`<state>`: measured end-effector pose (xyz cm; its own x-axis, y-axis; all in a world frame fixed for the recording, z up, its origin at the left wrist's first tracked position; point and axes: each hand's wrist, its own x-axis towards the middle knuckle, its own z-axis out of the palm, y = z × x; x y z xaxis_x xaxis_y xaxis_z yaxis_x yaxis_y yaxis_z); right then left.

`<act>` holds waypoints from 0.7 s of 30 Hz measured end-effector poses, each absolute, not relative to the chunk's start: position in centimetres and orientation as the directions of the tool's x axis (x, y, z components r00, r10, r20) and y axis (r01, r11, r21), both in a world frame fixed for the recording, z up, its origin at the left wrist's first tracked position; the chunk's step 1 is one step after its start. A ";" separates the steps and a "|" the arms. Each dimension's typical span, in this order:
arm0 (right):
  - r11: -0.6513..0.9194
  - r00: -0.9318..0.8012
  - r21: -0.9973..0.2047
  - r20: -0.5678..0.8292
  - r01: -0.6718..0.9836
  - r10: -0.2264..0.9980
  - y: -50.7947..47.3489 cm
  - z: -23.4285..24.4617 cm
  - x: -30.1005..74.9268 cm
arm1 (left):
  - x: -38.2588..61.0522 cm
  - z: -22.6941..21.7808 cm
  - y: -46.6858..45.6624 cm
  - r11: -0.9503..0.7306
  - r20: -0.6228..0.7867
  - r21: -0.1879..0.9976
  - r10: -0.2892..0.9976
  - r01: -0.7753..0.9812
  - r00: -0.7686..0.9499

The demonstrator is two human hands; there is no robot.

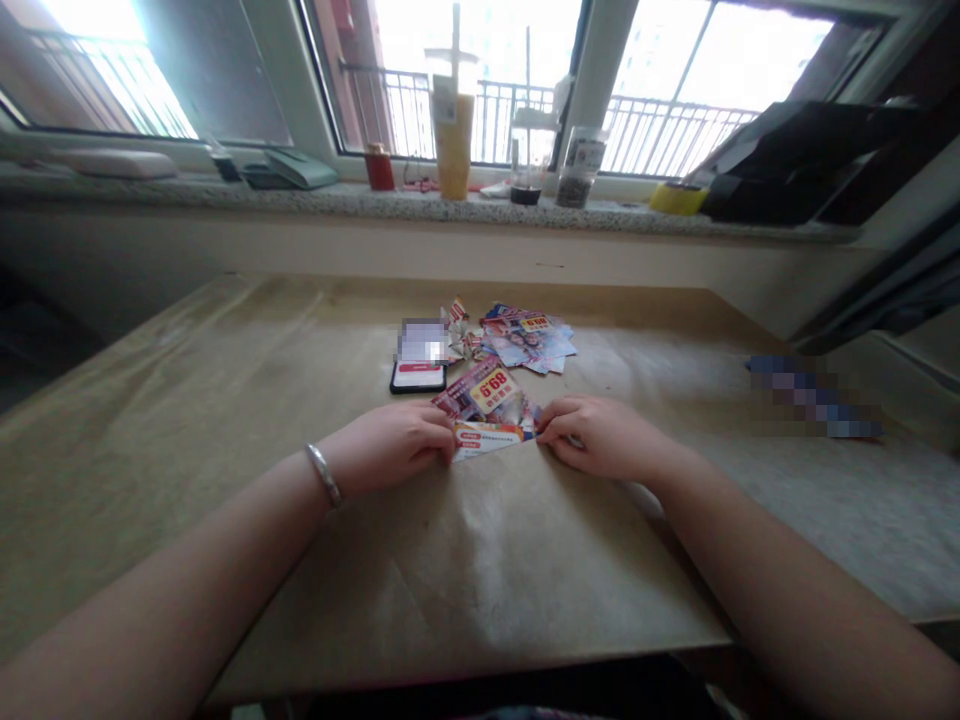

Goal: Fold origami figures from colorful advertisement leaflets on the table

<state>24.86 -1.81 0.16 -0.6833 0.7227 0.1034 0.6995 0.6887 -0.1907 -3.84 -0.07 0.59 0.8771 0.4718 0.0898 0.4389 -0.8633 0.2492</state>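
Note:
A colourful printed paper sheet (484, 395) lies on the table in front of me, its near edge folded over into a pale strip. My left hand (412, 440), with a silver bangle at the wrist, pinches the left end of the fold. At the fold's right end, my right hand (589, 435) grips the paper with thumb and fingers together. Just beyond the sheet are a phone (418, 375), some folded paper pieces (465, 340) and a fanned stack of printed leaflets (529, 340).
Another leaflet, blurred out, lies at the table's (300, 580) right side (814, 397). Along the windowsill (300, 203) stand a tall cup of yellow drink (453, 140), a clear cup (527, 160), a red container (379, 168), yellow tape (677, 197) and a black bag (780, 170).

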 end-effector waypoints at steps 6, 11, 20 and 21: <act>0.613 -0.612 -0.052 0.041 0.788 0.790 -1.8 0.8 25.3 | -2.7 -0.9 -0.6 -0.865 0.161 0.085 0.502 0.495 0.850; 0.537 -0.546 0.144 0.028 0.831 0.837 -1.7 1.1 25.4 | -2.6 -1.1 -0.6 -0.852 0.142 0.072 0.524 0.519 0.840; 0.446 -0.469 0.154 0.183 0.882 0.864 -1.5 0.4 24.8 | -1.7 -0.8 -1.8 -0.889 0.124 -0.072 0.442 0.452 0.888; 0.453 -0.471 0.134 0.200 0.882 0.859 -1.5 0.3 24.6 | -1.6 -0.8 -2.0 -0.892 0.124 -0.070 0.436 0.446 0.891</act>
